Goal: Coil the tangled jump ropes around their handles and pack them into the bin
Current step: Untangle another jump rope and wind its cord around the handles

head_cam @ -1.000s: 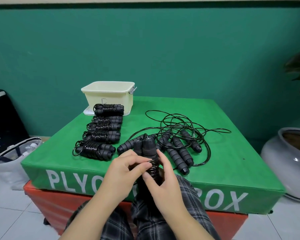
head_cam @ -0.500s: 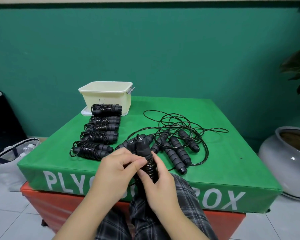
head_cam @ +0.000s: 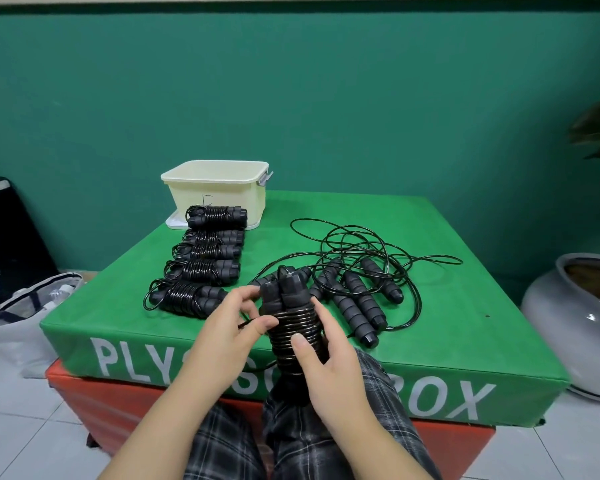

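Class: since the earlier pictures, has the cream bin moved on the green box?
No. The bin sits at the green box's far left corner, as before.

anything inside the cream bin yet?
Cannot tell: only the inner far wall just under the rim of the cream bin shows, its floor hidden by the front wall. Five coiled ropes lie on the green box in front of it.

Gym or fitness room, stacked plyo boxes [head_cam: 413, 344] sitting beneath the hands, jump ropes [head_cam: 201, 271] lying just beyond them.
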